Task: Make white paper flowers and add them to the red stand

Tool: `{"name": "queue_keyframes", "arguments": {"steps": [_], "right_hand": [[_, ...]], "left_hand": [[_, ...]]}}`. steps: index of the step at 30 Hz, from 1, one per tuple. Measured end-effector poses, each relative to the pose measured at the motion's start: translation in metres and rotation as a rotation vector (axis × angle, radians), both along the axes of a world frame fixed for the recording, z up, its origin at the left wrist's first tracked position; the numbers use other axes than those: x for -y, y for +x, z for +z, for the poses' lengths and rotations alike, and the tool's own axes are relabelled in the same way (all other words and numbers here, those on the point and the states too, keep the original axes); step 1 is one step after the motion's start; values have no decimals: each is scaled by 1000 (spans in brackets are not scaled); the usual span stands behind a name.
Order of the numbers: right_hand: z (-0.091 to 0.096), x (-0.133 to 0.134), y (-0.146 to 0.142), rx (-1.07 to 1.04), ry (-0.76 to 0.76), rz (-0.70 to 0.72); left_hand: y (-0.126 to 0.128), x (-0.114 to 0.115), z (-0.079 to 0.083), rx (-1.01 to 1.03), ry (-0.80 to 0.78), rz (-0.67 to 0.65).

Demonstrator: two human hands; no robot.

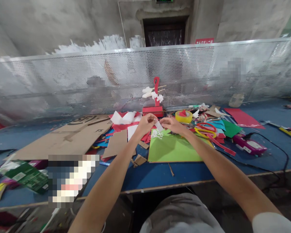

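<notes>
My left hand (146,122) and my right hand (171,124) meet over the far edge of a green sheet (174,149) on the blue table (160,174). Both pinch a small white paper piece (158,126) between their fingertips. Under the hands lie thin white paper strips (157,134) on the green sheet. Behind them a red stand (153,110) carries a red upright with white paper tufts (152,93).
A large cardboard sheet (68,136) lies at the left, with smaller brown pieces (116,144). A yellow tape roll (183,116), red and yellow scissors (205,129), coloured paper scraps and a pink glue gun (249,145) with a black cord lie at the right. A perforated metal screen (208,71) borders the table's far side.
</notes>
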State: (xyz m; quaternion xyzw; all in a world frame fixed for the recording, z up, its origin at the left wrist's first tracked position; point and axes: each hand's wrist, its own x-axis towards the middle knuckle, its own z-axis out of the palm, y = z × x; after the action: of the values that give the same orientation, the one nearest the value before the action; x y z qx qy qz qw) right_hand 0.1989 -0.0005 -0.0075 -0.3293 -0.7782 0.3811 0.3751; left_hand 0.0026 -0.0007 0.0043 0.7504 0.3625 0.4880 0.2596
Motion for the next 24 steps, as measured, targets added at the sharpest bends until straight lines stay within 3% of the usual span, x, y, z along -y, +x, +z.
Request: {"name": "queue_keyframes", "arguments": {"steps": [7, 15, 24], "right_hand": [[-3, -1, -2, -15, 39, -38], [0, -2, 2, 1, 81, -139], [2, -1, 3, 57, 148, -133]], "left_hand": [[1, 2, -1, -30, 15, -27], [0, 4, -3, -203, 104, 44], [-2, 6, -3, -345, 143, 66]]}}
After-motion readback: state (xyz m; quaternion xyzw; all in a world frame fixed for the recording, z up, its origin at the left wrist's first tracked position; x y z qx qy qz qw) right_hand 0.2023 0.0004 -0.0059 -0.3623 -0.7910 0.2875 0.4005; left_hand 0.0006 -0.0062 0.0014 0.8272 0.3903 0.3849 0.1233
